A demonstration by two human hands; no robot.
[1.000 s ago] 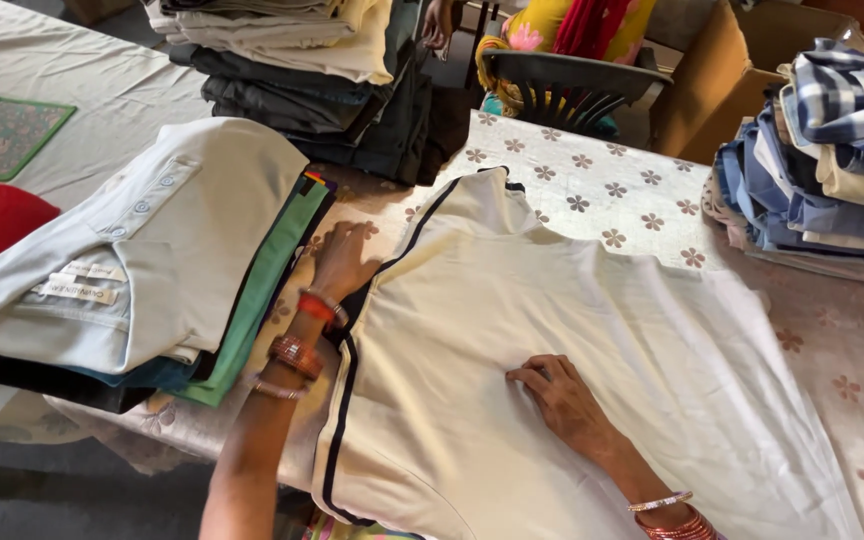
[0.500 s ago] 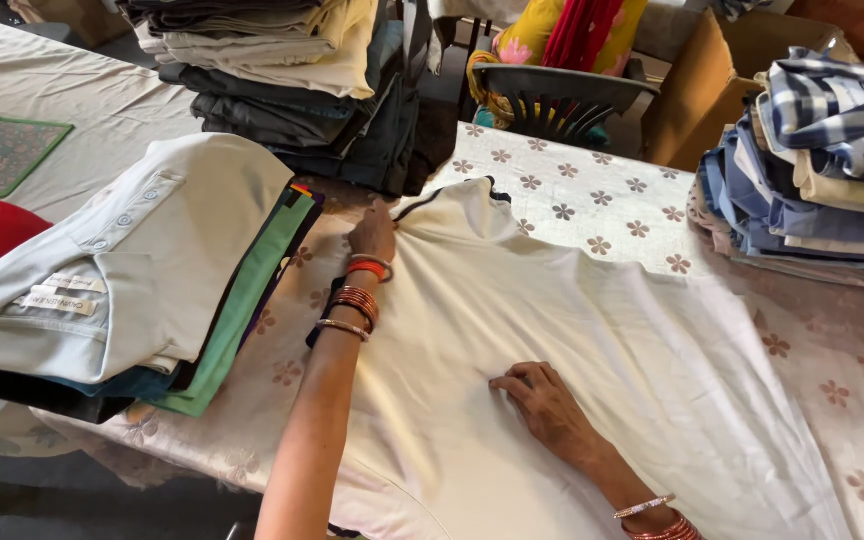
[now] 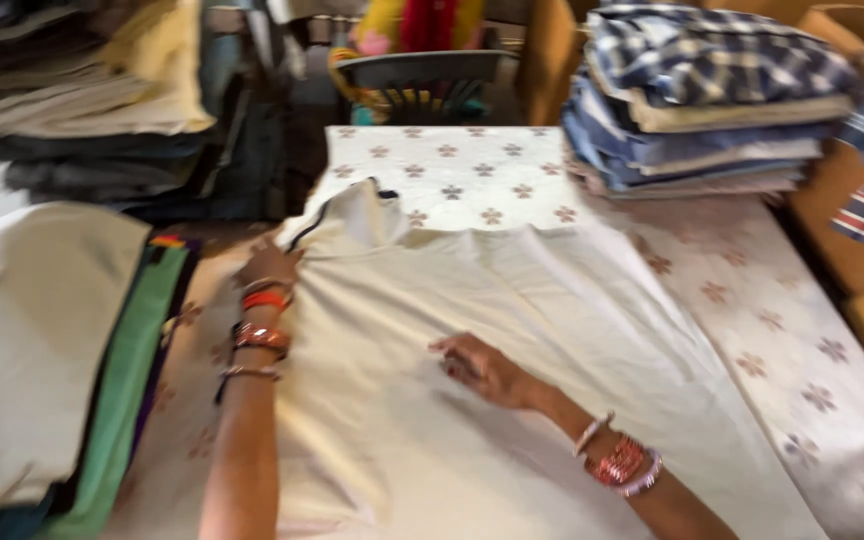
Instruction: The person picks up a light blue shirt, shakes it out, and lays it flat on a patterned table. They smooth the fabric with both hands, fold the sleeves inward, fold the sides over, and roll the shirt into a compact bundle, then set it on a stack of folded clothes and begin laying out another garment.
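Far left: a stack of folded garments [image 3: 42, 340], cream on top, with green and dark layers showing at its right edge. It sits on the desk [image 3: 752, 330], which is covered by a pale cloth printed with small brown flowers.

Just right of the stack: left hand [image 3: 270, 266], forearm reaching up from the bottom edge, orange and metal bangles at the wrist. The hand lies at the left edge of the cream garment [image 3: 512, 360], near its collar [image 3: 352, 210]. Fingers seem to rest flat on the fabric; whether they pinch the edge, cannot tell, the frame is blurred.

Centre: the cream garment is spread flat over the desk, collar end away from the person, dark piping along the collar edge.

Right of centre: right hand [image 3: 482, 368] palm down on the middle of the garment, fingers loosely spread, pressing on the cloth, gripping nothing. Red and silver bangles at that wrist.

Back left: piles of dark and yellowish cloth [image 3: 82, 90]. Back centre: a dark chair [image 3: 417, 75]. Back right: a stack of folded checked and blue shirts [image 3: 702, 100] on the desk corner, cardboard boxes [image 3: 862, 250] beside it.
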